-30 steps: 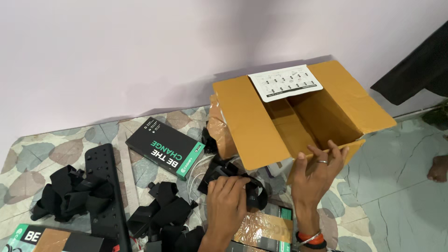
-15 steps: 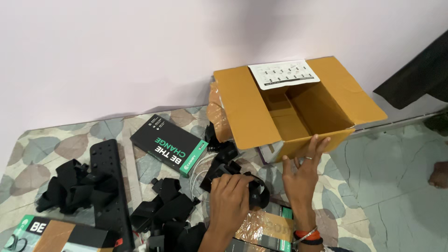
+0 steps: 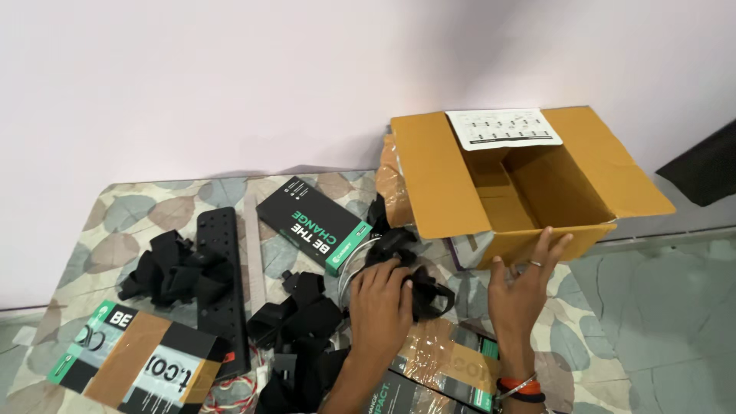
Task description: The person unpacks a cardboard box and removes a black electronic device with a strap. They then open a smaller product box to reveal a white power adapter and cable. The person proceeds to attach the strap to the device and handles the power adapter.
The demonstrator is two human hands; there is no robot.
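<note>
Fingers of left hand (image 3: 379, 307) clamp soft black straps (image 3: 425, 291); right hand (image 3: 521, 287) splayed against stiff cardboard box (image 3: 537, 230)

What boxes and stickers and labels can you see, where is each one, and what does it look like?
Cardboard box: brown, open, at the right, just beyond the right hand.
Paper label: white rectangle with dark print, on the box's back flap.
Black box: flat, green end, centre, beyond the left hand.
Flat package: black, brown and green, bottom left.
Wrapped package: black and brown, under clear film, between the wrists.
</note>
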